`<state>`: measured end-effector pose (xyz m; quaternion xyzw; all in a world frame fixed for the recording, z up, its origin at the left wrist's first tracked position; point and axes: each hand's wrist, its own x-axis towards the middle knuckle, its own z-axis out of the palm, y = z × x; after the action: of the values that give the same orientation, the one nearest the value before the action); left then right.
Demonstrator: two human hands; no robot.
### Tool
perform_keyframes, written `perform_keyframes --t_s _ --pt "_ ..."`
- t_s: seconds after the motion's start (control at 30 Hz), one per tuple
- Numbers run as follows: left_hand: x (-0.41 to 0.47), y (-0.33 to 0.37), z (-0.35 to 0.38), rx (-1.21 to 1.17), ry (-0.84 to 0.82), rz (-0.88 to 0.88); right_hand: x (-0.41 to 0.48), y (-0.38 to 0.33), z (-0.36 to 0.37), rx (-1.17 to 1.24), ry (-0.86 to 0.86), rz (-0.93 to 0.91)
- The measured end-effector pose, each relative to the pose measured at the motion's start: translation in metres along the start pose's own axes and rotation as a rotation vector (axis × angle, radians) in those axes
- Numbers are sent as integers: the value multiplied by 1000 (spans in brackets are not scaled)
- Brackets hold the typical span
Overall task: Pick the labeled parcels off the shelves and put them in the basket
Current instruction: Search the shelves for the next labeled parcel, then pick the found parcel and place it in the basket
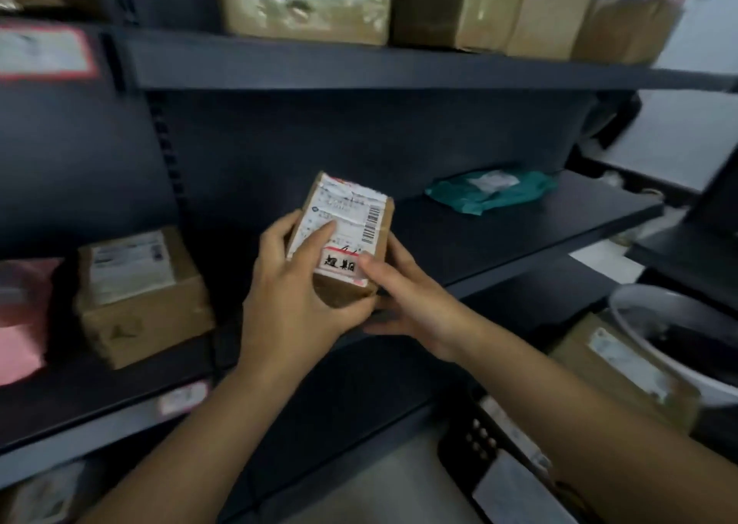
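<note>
left thumb (317,242): lying flat across the white shipping label, pressing it down; the other left fingers are wrapping round the far-left side and underneath, mostly out of sight
right thumb (369,268): pressing on the lower right corner of the red-edged sticker; the right fingers are curling round the back, so I can't tell how spread they are
left hand (291,296): cupping the bottom and left side, doing most of the carrying
right hand (403,300): pinching the right edge and steadying it
small parcel (351,220): a brown carton being held in both hands, tilted, label side up, hanging in the air in front of the dark shelf (499,236) and not resting on it
on the shelf: a teal bag (489,192) is lying well to the right; a brown box (139,296) is sitting to the left beside a pink parcel (20,316)
what could go wrong: the grip is looking solid, so I'm guessing the bigger worry is the label. The thumbs are covering part of it, so a misread is possible. Letting go with one hand while turning toward the basket could also tip the carton out of the other palm.
hard to make out: everything is motion-blurred. Low on the right a dark crate (475,435) and a white-rimmed tub (639,324) are both getting cut off, and I can't tell which one is the basket. The handwriting on the sticker isn't readable either.
</note>
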<state>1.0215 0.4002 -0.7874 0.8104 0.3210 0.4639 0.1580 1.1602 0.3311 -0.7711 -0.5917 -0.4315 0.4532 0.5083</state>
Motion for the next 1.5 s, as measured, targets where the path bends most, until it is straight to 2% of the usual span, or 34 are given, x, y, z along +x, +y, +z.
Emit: perform_keyframes --t_s 0.1,0.27,0.33,0.4,0.57,0.67,0.8,0.93,1.1,1.27,1.37,1.5 --pt "-12 39 57 63 -31 41 -17 17 -45 -55 77 16" --pt "-34 103 151 24 -121 120 -48 48 -142 26 273 60" --pt "-44 127 185 -60 -203 124 -61 67 -182 101 379 100" --pt "-56 146 213 -176 -353 111 -74 90 -215 112 453 198" --pt "-88 137 263 -359 -771 16 -104 157 -269 -294 511 382" --pt "-105 112 274 -272 -902 61 -124 181 -274 -543 477 411" --pt "-124 69 276 -67 -854 111 -131 218 -263 -680 328 366" --pt "-134 37 259 146 -880 78 -123 256 -244 -855 213 344" --pt "-119 18 225 460 -786 325 -107 279 -233 -1012 156 350" --pt "-85 23 199 468 -639 480 -103 270 -240 -969 87 384" --pt "-60 38 190 462 -538 545 -99 249 -245 -975 132 306" --pt "-21 54 181 492 -417 572 -78 196 -256 -1027 280 78"
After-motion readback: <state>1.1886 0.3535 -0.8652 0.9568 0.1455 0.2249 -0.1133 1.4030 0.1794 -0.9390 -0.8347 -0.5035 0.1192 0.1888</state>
